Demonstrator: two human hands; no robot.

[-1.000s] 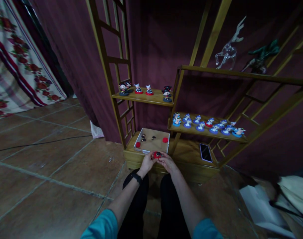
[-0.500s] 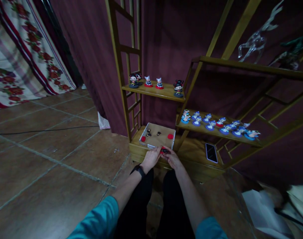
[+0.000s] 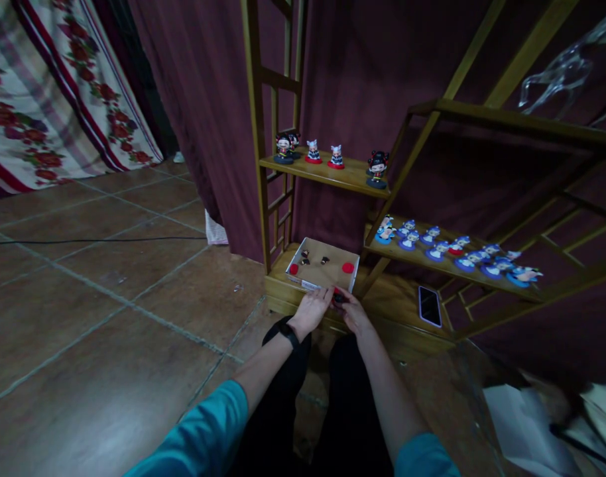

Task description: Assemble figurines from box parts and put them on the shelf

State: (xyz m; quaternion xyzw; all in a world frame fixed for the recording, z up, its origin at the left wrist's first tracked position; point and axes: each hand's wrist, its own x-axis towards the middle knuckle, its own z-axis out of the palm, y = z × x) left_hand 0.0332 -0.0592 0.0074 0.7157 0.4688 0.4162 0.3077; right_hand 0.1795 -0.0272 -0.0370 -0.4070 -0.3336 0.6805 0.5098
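Note:
Between my left hand (image 3: 313, 310) and my right hand (image 3: 353, 314) is a small red and black figurine piece (image 3: 338, 297), with the fingers of both closed about it. Fingers cover much of it, so its exact shape is hidden. Just beyond my hands lies a shallow cardboard box (image 3: 327, 246) with white edges. Inside it are several small dark figurine parts (image 3: 305, 257), a red round base (image 3: 348, 267) at the right and a red piece (image 3: 294, 269) at the left.
A wooden display shelf (image 3: 327, 174) carries several figurines with red or dark bases. On a lower right shelf stand several blue and purple figurines (image 3: 438, 250). A phone (image 3: 429, 306) lies at the right. A clear deer ornament (image 3: 561, 73) is upper right.
The view has shifted, so the shelf and box sit further right in the picture. Both hands stay together on the red and black piece, which has turned slightly.

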